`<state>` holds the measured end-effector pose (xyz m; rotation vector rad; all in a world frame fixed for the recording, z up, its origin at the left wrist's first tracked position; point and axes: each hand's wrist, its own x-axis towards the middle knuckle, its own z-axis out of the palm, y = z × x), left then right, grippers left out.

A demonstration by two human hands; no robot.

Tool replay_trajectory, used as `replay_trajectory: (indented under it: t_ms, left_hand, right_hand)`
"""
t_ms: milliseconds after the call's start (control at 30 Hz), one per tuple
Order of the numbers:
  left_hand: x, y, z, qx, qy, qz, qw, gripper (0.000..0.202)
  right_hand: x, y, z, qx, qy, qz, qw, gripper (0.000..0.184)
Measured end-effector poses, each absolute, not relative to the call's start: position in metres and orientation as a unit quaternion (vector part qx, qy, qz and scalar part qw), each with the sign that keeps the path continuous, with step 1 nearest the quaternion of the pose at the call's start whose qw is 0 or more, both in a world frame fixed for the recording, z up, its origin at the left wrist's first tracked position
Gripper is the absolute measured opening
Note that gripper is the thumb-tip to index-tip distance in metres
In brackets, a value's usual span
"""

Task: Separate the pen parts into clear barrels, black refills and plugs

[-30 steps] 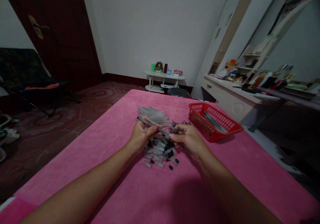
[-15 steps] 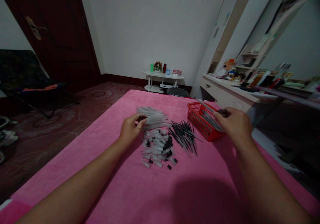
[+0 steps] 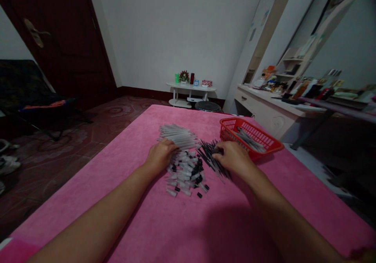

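On the pink cloth lies a stack of clear pen barrels (image 3: 179, 136). Below it is a loose heap of clear pen caps (image 3: 185, 173) mixed with small black plugs (image 3: 199, 195). My left hand (image 3: 162, 153) rests at the near left edge of the barrels, beside the caps, its fingers bent together; what they pinch is hidden. Dark, thin pen refills (image 3: 210, 157) lie scattered to the right of the caps. Over their right side, my right hand (image 3: 233, 156) has thumb and fingertips closed on a refill. Behind that hand stands a red plastic basket (image 3: 264, 132) holding several pens (image 3: 249, 139).
The pink cloth (image 3: 123, 208) covers the table. A white dressing table (image 3: 264, 102) with bottles is at the right. Against the far wall stand a low white shelf (image 3: 190, 87) and a dark round stool (image 3: 208, 106). A folding chair (image 3: 35, 98) is at the left.
My right hand has left the basket, where it held a pen, and moved left and down onto the refills. My left hand has shifted slightly right and nearer, its fingers closing at the barrels.
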<state>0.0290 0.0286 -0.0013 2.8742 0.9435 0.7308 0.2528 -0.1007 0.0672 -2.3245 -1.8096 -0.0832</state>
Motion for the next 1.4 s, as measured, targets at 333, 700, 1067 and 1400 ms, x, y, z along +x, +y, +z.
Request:
replay_trajectory:
  t_ms: [333,700,1067,1400]
  left_hand:
    - [0.030,0.023,0.001,0.921,0.335,0.194,-0.041,0.026]
    - [0.031,0.024,0.003,0.924,0.344,0.163,-0.044,0.022]
    - [0.026,0.020,0.004,0.891,0.366,0.267,0.039,0.015]
    - [0.041,0.016,0.014,0.411,0.239,0.514,0.714,0.032]
  right_hand:
    - [0.229,-0.100,0.051,-0.798,-0.600,-0.019,-0.050,0.023]
    - [0.217,-0.102,0.055,-0.800,-0.595,-0.019,-0.070,0.025]
    - [0.248,-0.108,0.076,-0.785,-0.616,0.030,-0.049,0.017]
    - [0.223,-0.113,0.092,-0.659,-0.695,0.174,0.230,0.016]
